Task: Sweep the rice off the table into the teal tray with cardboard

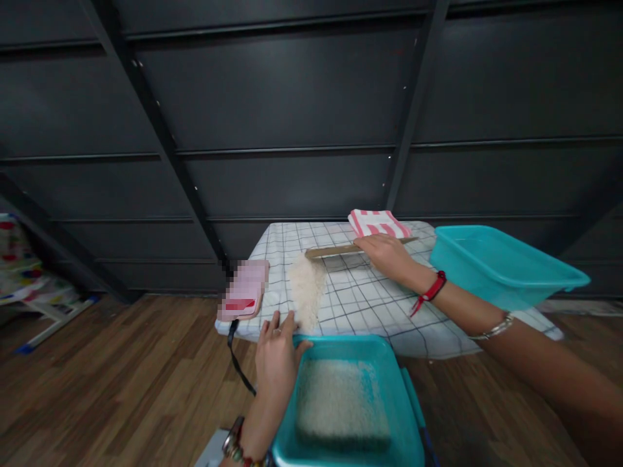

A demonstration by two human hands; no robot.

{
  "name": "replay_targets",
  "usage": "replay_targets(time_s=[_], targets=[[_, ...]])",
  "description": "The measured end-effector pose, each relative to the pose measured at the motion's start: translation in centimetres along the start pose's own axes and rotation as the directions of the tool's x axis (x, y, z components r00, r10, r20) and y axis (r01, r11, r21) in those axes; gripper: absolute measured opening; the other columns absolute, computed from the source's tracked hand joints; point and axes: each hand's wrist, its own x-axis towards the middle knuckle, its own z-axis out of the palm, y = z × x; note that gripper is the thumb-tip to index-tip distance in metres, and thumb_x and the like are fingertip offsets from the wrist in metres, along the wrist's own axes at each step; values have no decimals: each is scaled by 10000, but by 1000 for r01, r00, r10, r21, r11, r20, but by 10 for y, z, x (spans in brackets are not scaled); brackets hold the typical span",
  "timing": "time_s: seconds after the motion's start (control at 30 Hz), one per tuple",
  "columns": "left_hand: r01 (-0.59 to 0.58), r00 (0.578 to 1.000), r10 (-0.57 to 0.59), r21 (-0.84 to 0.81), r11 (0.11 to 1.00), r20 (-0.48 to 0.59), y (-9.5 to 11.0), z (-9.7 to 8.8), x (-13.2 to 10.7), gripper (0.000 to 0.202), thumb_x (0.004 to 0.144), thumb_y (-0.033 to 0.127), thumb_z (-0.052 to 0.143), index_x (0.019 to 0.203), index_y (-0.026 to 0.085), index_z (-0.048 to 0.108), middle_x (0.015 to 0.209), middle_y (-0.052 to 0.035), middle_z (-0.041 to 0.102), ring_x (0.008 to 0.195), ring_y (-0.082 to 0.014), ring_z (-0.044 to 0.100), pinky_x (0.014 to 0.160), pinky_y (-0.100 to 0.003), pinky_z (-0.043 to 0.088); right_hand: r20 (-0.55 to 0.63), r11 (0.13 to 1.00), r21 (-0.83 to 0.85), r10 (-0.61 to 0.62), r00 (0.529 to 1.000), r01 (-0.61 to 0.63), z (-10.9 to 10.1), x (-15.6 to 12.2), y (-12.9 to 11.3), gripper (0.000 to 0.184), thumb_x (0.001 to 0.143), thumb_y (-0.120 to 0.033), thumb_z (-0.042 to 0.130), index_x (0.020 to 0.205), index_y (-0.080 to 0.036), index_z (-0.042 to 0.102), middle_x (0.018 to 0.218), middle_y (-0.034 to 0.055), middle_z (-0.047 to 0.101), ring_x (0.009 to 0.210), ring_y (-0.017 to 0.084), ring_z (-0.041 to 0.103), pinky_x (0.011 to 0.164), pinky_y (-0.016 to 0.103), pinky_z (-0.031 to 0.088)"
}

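Observation:
My right hand (pixel 387 256) is closed around a long, thin wooden strip (pixel 333 251), held nearly level over the far part of the table. Beneath the strip's left end, a streak of rice grains (pixel 307 285) runs along the checked cloth toward the near edge. There, my left hand (pixel 276 347) rests with fingers stretched out, left of the rice. Its thumb lies at the rim of a turquoise tub (pixel 406 415), which stands below the table edge with a layer of rice (pixel 341 402) inside.
The white checked cloth (pixel 355 292) covers a small table. A second turquoise tub (pixel 511 279) is at its right end. A pink-striped folded cloth (pixel 377 224) lies at the back, and a pink phone (pixel 246 288) with a black cord sits left. A dark panelled wall rises behind.

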Motion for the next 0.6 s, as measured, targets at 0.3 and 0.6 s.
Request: replay_targets(time_s=[0.3, 0.6], targets=[[11, 1000, -11, -1, 1000, 10, 2, -2, 0, 478, 730, 222, 680, 1187, 155, 557, 1035, -91, 716, 1238, -295, 475, 1027, -446, 357, 92, 995, 95, -11, 996, 3, -6, -4, 0, 410, 690, 56, 438, 1002, -125, 634, 927, 88, 703, 833, 195, 635, 756, 309, 460], [33, 999, -32, -24, 999, 29, 6, -7, 0, 485, 726, 192, 693, 1189, 136, 559, 1040, -106, 711, 1247, -292, 464, 1035, -450, 355, 56, 996, 87, 9, 998, -14, -28, -15, 8, 438, 664, 34, 426, 1011, -138, 632, 932, 83, 704, 854, 207, 632, 762, 320, 459]])
